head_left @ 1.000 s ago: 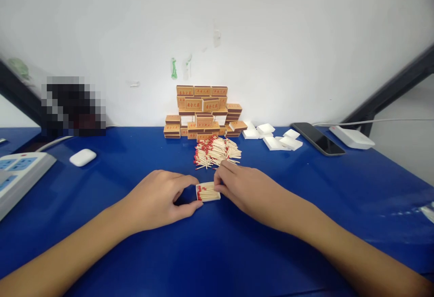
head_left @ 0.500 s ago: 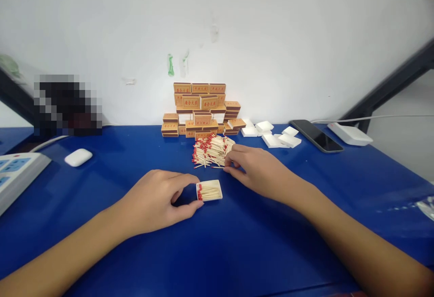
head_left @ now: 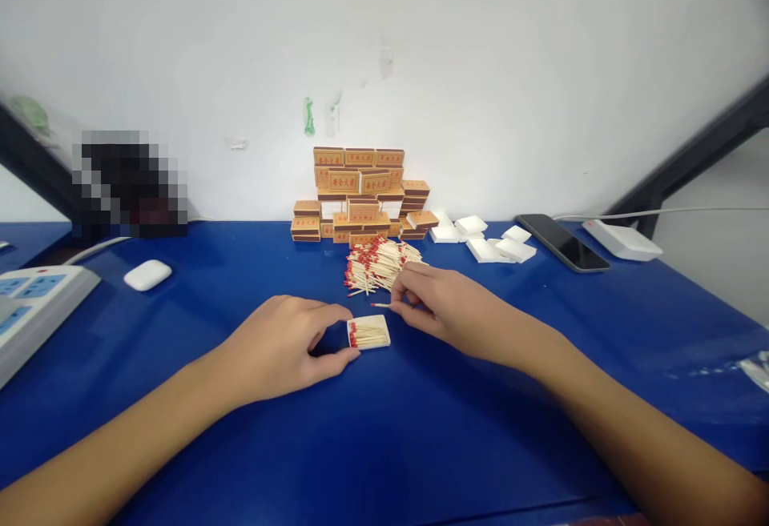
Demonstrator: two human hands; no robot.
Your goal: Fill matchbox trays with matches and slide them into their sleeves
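My left hand [head_left: 294, 346] grips the left end of a white matchbox tray [head_left: 384, 321] between thumb and fingers. Inside lie several red-tipped matches [head_left: 369, 335], their heads toward the left. Just above and right of the tray, my right hand [head_left: 429, 302] pinches a single match [head_left: 380, 305] by its plain end, its red head pointing left. Behind that hand spreads a loose pile of matches [head_left: 378, 263], partly covered by the fingers.
Stacked orange matchboxes [head_left: 359, 182] stand against the wall behind the pile. White trays [head_left: 498, 249] lie to their right, then a phone [head_left: 563, 242] and a white box [head_left: 622, 239]. A power strip [head_left: 48, 310] and a white earbud case [head_left: 147, 275] are on the left.
My right hand has drawn a match away from the pile's front edge, toward me and slightly left. The left hand keeps its hold on the tray. The view has shifted slightly.
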